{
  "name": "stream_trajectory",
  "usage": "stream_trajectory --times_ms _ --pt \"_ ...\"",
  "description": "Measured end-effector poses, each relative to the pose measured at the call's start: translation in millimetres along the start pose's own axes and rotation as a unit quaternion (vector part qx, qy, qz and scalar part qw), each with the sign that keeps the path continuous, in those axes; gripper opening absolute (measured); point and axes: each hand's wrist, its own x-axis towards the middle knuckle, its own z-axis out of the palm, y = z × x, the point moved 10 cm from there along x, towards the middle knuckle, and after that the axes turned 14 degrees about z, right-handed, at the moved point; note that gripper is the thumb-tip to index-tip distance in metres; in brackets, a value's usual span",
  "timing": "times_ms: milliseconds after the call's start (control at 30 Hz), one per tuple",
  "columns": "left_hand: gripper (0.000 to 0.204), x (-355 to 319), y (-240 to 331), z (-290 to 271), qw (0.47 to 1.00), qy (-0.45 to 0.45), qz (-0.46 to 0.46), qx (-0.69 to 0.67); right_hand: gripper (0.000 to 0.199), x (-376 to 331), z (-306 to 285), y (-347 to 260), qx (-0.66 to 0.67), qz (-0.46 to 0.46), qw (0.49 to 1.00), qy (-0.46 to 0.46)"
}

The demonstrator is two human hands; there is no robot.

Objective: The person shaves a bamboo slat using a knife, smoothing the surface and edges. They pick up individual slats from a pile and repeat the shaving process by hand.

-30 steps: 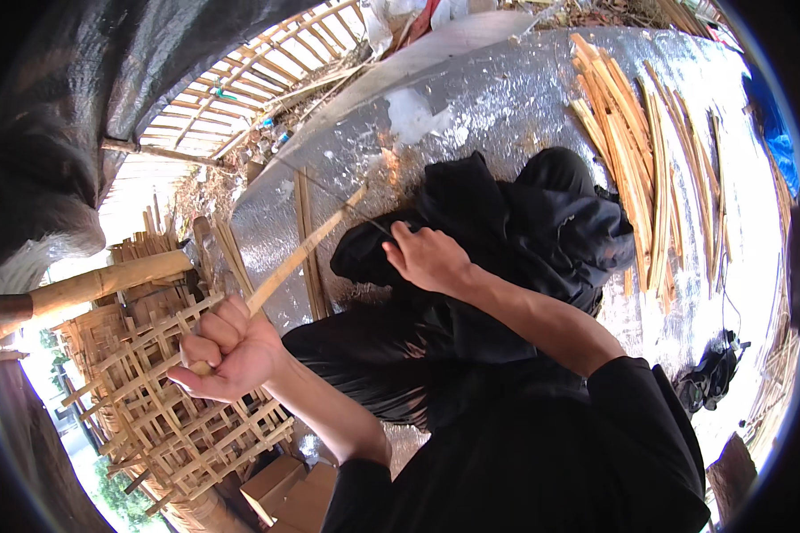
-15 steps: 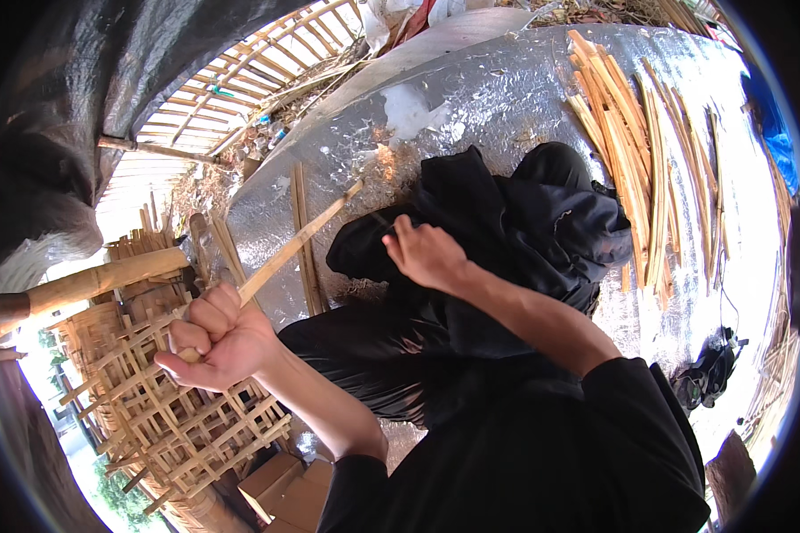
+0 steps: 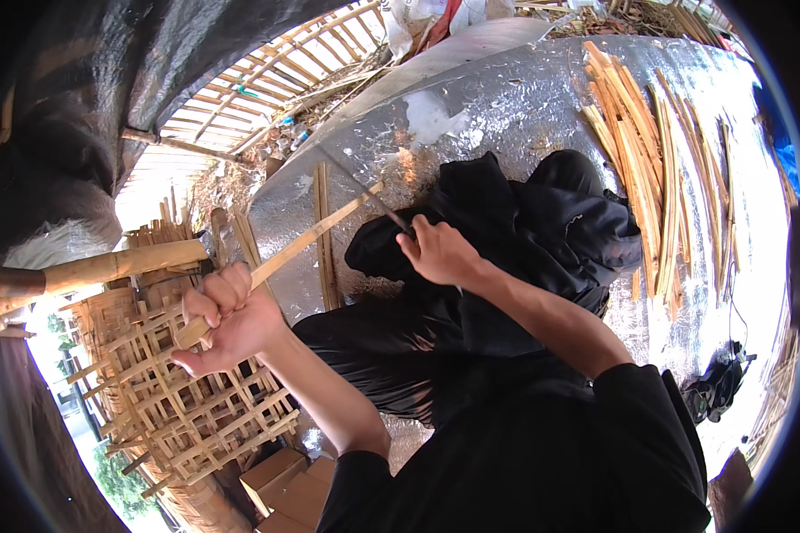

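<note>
My left hand (image 3: 240, 327) is curled around the lower end of a flat bamboo strip (image 3: 300, 243), palm up. From that hand the strip slants up and to the right over the silvery ground sheet. My right hand (image 3: 446, 252) grips the handle of a long thin-bladed knife (image 3: 351, 178). The blade points up and left and crosses the strip near its far end; whether they touch, I cannot tell. Black cloth (image 3: 498, 209) lies over my legs beneath the right hand.
Bundled bamboo strips (image 3: 636, 151) lie on the silvery sheet (image 3: 373, 115) at the right. Two more strips (image 3: 325, 235) rest near the left hand. A woven bamboo lattice (image 3: 196, 400), a bamboo pole (image 3: 124, 265) and a cardboard box (image 3: 298, 497) stand at the left.
The knife blade has swung into plain sight, up and left across the strip's far end. My left hand's fingers have loosened a little around the strip. The whole view has shifted slightly.
</note>
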Motion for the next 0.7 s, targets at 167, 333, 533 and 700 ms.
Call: stream_trajectory --times_ms 167,333,533,700 --pt "0.065 -0.9 -9.8 57.1 0.996 -0.082 -0.002 0.018 0.031 -52.8 -76.9 -121.7 0.051 -0.086 0.995 -0.012" --pt "0.044 4.8 10.8 68.4 0.973 -0.007 0.125 0.195 0.033 -81.8 -120.5 -164.5 0.041 -0.169 0.985 0.017" --pt "0.055 -1.0 24.7 66.3 0.923 0.121 0.199 0.305 0.028 -73.5 -113.2 -140.2 -0.044 -0.135 0.990 0.000" --pt "0.032 0.3 23.4 45.8 0.956 0.053 0.223 0.184 0.030 -70.7 -133.1 -127.2 -0.115 -0.141 0.983 0.010"
